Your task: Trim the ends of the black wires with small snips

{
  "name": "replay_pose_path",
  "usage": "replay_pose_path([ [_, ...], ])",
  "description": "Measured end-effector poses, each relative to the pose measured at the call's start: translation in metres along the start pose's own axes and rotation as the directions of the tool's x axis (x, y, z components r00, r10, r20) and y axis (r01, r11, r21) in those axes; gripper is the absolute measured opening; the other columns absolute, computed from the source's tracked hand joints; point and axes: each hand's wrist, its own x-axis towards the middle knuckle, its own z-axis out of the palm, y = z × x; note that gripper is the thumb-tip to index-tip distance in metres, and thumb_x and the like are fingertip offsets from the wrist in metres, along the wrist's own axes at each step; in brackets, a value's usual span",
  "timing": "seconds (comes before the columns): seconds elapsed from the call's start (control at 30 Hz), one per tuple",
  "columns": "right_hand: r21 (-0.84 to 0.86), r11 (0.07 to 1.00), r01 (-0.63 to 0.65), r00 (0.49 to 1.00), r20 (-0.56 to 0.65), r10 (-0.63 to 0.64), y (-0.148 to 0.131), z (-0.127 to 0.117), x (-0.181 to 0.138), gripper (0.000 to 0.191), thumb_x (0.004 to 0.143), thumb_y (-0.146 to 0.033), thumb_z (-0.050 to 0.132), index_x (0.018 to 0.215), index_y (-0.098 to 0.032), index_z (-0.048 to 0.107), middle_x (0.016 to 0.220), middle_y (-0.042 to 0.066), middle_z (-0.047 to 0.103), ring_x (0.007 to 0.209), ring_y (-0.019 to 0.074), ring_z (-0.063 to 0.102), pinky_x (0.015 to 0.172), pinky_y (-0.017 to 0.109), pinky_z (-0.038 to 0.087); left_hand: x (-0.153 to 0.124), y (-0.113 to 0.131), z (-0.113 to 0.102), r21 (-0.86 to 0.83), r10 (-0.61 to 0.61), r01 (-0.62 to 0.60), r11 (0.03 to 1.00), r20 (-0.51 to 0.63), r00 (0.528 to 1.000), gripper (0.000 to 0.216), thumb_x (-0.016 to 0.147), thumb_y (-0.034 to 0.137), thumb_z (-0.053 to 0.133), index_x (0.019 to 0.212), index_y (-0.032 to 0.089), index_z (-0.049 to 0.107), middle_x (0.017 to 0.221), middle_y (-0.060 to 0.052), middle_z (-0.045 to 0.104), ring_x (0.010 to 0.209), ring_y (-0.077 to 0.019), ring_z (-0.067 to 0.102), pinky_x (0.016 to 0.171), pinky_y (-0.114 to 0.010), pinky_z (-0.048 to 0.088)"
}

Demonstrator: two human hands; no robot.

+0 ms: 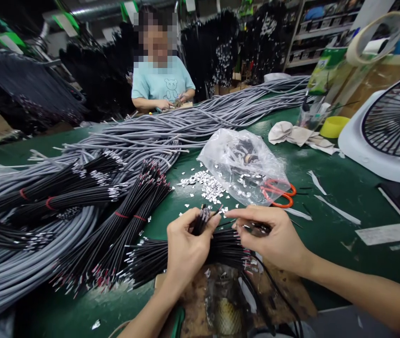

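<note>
My left hand [190, 244] is closed around a small bunch of short black wires [201, 220], with one wire's reddish tip standing out toward the right. Close beside it, my right hand [273, 234] reaches its index finger toward that tip. Its other fingers curl around something dark and shiny [259, 229] that I cannot make out. Beneath both hands lies a larger bundle of black wires [224, 249] with stripped or coloured ends. Small silvery-white pieces [211, 186] are heaped just beyond my left hand.
Tied black wire bundles [125, 220] and thick grey cables [143, 129] cover the left and back. A clear plastic bag [242, 164], orange-handled scissors [280, 193] and a fan [396, 126] stand to the right. A wooden board [291, 300] lies below. A person [164, 84] works opposite.
</note>
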Motion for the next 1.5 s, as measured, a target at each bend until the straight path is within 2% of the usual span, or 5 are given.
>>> replay_pose_path([
  [0.2,-0.149,0.988,-0.035,0.997,-0.069,0.025,0.012,-0.010,0.004,0.028,0.081,-0.024,0.051,0.104,-0.016,0.065,0.056,-0.001,0.062,0.047,0.0101,0.053,0.047,0.021,0.042,0.011,-0.005,-0.009,-0.076,0.058,-0.049,0.996,0.113,0.992,0.017,0.077,0.029,0.058,0.074,0.015,0.068,0.076,-0.004,0.064,0.071,-0.0160,0.056,0.064,-0.025,0.042],
  [0.43,-0.436,0.890,0.133,0.953,0.304,0.007,0.023,-0.007,0.000,0.032,0.075,-0.011,0.051,0.099,-0.026,0.066,0.074,0.001,0.070,0.063,0.0146,0.063,0.055,0.022,0.043,0.015,-0.006,-0.018,-0.131,-0.102,0.144,0.981,0.283,0.954,0.022,0.075,0.033,0.059,0.078,0.013,0.067,0.073,-0.004,0.067,0.067,-0.0171,0.058,0.060,-0.025,0.044],
  [0.83,-0.042,0.993,0.108,0.986,0.135,-0.101,0.011,-0.009,0.007,0.018,0.077,-0.022,0.059,0.094,-0.017,0.067,0.080,0.004,0.062,0.070,0.0121,0.055,0.063,0.025,0.043,0.010,0.000,-0.010,-0.010,0.018,-0.015,1.000,0.464,0.886,0.035,0.079,0.034,0.053,0.051,0.014,0.057,0.046,0.002,0.050,0.046,-0.0095,0.042,0.045,-0.021,0.032],
  [1.13,0.211,0.906,-0.368,0.922,0.209,0.326,0.016,-0.010,0.019,0.018,0.076,-0.027,0.058,0.067,-0.012,0.065,0.047,-0.005,0.045,0.041,0.0056,0.035,0.041,0.020,0.030,0.006,0.006,-0.010,0.033,-0.003,-0.019,0.999,0.569,0.823,0.024,0.078,0.034,0.055,0.065,0.015,0.063,0.058,0.001,0.059,0.054,-0.0119,0.049,0.051,-0.022,0.039],
  [1.5,0.045,0.990,-0.132,0.982,0.143,0.125,0.013,-0.014,0.014,0.019,0.076,-0.028,0.058,0.085,-0.014,0.067,0.065,0.000,0.056,0.048,0.0067,0.040,0.043,0.020,0.030,0.014,0.000,-0.026,0.084,-0.044,0.000,0.996,0.529,0.848,0.022,0.075,0.035,0.057,0.071,0.014,0.063,0.067,-0.001,0.061,0.062,-0.0141,0.051,0.056,-0.023,0.040],
])
